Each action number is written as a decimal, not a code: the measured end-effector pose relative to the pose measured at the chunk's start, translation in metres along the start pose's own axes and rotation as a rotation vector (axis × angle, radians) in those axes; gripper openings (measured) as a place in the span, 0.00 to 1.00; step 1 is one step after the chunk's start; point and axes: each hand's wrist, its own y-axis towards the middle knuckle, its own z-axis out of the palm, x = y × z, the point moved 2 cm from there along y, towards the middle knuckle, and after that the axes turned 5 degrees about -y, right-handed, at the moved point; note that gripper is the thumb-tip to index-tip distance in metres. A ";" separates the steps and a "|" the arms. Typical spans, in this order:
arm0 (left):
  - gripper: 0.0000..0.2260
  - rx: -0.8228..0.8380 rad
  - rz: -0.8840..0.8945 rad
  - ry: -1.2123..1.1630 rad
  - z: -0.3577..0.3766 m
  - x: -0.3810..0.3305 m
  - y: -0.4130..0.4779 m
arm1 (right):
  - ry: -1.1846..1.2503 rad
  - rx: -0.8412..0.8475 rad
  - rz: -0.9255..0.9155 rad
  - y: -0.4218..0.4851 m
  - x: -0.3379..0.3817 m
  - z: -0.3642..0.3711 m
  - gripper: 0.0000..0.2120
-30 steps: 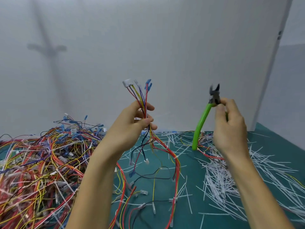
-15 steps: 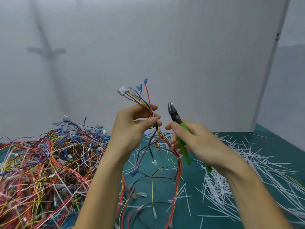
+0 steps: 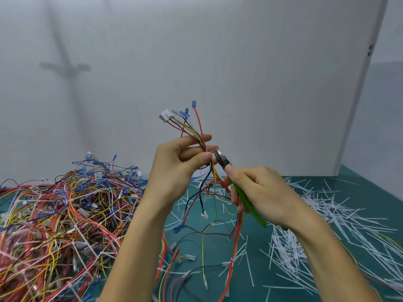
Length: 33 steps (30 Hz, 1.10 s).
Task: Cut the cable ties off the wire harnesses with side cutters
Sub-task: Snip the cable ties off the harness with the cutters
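Cutting step. The left hand (image 3: pixel 174 171) holds the wire harness (image 3: pixel 198 136) up, its grip clamped on the bundle. Just right of the harness, the right hand (image 3: pixel 261 192), grip closed round the green-handled side cutters (image 3: pixel 222 162), sets their nose beside that pinch. The tie is hidden; the next move likely calls for nipping it alone, sparing the wires.

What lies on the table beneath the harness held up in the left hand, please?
Under the wire harness lies the green mat, strewn with cut cable ties. The left forearm hides part of it.

Glossy green plastic cutter handles (image 3: pixel 248 203)
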 end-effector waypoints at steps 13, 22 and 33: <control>0.14 0.029 0.027 0.039 0.002 0.003 0.000 | -0.139 -0.019 -0.017 -0.002 0.003 -0.003 0.32; 0.15 0.032 0.014 0.025 0.001 0.005 0.001 | -0.147 -0.048 -0.028 -0.001 0.005 -0.001 0.34; 0.16 0.037 0.006 0.017 0.000 0.006 0.001 | -0.078 -0.016 0.008 0.000 0.003 0.000 0.31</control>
